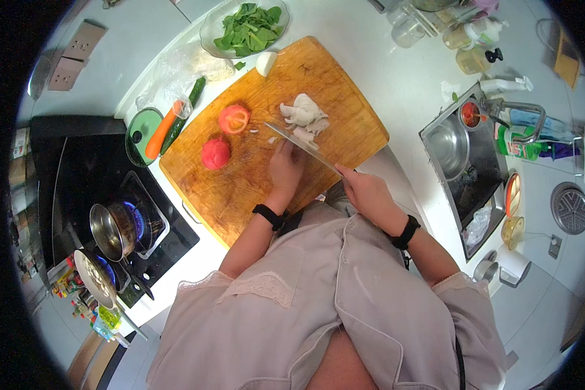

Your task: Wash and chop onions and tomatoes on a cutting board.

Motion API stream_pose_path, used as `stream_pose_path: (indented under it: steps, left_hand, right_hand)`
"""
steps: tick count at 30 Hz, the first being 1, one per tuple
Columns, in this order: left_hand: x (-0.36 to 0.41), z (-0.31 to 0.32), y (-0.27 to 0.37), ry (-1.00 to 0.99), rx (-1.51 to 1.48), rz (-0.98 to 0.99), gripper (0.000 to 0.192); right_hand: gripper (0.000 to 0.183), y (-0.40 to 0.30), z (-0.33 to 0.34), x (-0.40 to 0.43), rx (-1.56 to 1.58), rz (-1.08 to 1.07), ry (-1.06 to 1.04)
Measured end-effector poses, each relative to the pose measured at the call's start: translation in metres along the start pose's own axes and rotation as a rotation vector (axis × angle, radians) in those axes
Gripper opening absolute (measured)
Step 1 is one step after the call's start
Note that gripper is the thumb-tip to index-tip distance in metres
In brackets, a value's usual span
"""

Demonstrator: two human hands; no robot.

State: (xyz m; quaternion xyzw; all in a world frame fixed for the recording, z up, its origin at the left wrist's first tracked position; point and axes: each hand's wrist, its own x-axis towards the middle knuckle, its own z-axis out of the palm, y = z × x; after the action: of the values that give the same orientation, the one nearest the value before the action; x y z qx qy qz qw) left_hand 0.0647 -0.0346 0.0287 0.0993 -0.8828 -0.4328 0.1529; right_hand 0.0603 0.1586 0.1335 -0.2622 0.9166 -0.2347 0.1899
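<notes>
My right hand (368,191) grips the handle of a kitchen knife (306,147), whose blade points up and left over a wooden cutting board (253,195). Just below the blade, my left hand (287,168) rests on the board with its fingertips close to the steel; whether it holds a piece is hidden. Sliced white pieces, perhaps onion (303,113), lie beyond the blade, with small bits to the left. Two red peeled-looking tomato pieces, one with its cut face showing (234,119) and one rounded (216,153), lie on the board's left part. A white wedge (266,63) sits at the far edge.
A glass bowl of leafy greens (247,31) stands behind the board. A carrot (160,134) and a cucumber (174,135) lie left, by a green lid (139,127). Two pans (108,229) (93,278) sit over lit gas burners. At right is a sink (482,187) holding a metal bowl.
</notes>
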Motion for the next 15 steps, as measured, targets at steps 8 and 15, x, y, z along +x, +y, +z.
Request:
stream_pose_path:
  steps: [8,15]
  left_hand:
    - [0.002,0.002,-0.005,-0.003,-0.034,-0.049,0.009]
    - [0.0,0.002,-0.006,-0.043,-0.007,-0.069,0.01]
  right_hand:
    - [0.032,0.009,0.014,0.018,0.097,0.05,-0.037]
    - [0.03,0.007,0.038,0.04,0.068,0.05,0.016]
